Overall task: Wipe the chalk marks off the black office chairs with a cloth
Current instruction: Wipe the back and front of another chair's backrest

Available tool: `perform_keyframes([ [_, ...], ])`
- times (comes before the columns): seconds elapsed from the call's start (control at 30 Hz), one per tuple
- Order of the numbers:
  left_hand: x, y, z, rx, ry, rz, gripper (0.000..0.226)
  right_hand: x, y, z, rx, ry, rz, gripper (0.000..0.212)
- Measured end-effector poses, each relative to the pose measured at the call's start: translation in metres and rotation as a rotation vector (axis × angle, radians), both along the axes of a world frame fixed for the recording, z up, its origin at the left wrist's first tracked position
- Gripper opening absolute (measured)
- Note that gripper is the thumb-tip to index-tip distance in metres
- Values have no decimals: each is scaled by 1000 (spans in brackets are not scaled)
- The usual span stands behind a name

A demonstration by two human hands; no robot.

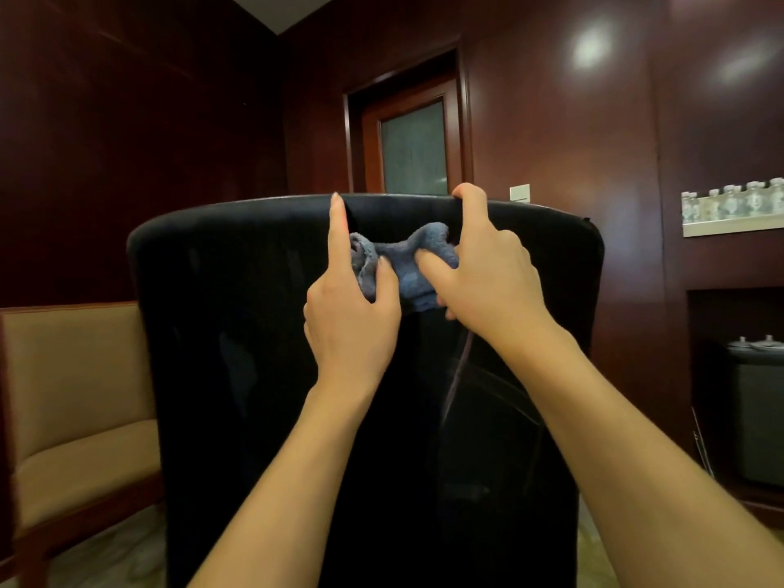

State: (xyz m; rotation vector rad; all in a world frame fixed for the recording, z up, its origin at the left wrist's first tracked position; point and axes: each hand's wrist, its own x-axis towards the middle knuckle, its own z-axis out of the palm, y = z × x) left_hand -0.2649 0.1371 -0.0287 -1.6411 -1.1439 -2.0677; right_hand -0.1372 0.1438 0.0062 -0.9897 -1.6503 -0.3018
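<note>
Armchair [80, 388], tan upholstery with a wood frame, far left against the dark panelled wall. Black office chair [237, 333] fills the middle, seen from behind, backrest upright and top edge just below the door [413, 146] with its frosted pane. No chalk marks can be made out on the dark back. Left hand [350, 316] on the upper backrest: index finger straight, pointing up to the top edge, thumb pressing the left end of the cloth [403, 265], other fingers curled under. Cloth is blue-grey terry, bunched, lying against the chair back just under the top edge, between both hands. Right hand [488, 269] grips the cloth's right end, thumb across the front, fingers curled; index finger hooked up onto the chair's top edge. Both forearms bare, reaching up from the lower frame. Wall switch plate [519, 192] just right of the chair top. Shelf [732, 227] far right carries a row of small glass bottles [732, 201]; below it a dark cabinet [755, 413] with lidded cups on top.
</note>
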Motion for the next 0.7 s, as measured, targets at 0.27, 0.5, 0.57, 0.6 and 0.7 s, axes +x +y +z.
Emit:
perform_keyframes([
  [0.27, 4, -30, 63, -44, 23, 25, 62, 14, -19, 46, -49, 30, 128, 43],
  [0.5, 21, -31, 70, -200, 200, 219, 28, 32, -14, 34, -65, 142, 151, 17],
  [0.57, 14, -35, 73, -223, 292, 289, 28, 28, -14, 35, -15, 146, 110, 19],
  [0.6, 8, -37, 74, -216, 317, 300, 28, 24, -15, 35, 7, 144, 103, 21],
  [0.7, -11, -37, 72, -186, 308, 255, 25, 4, -18, 33, 37, 131, 93, 25],
])
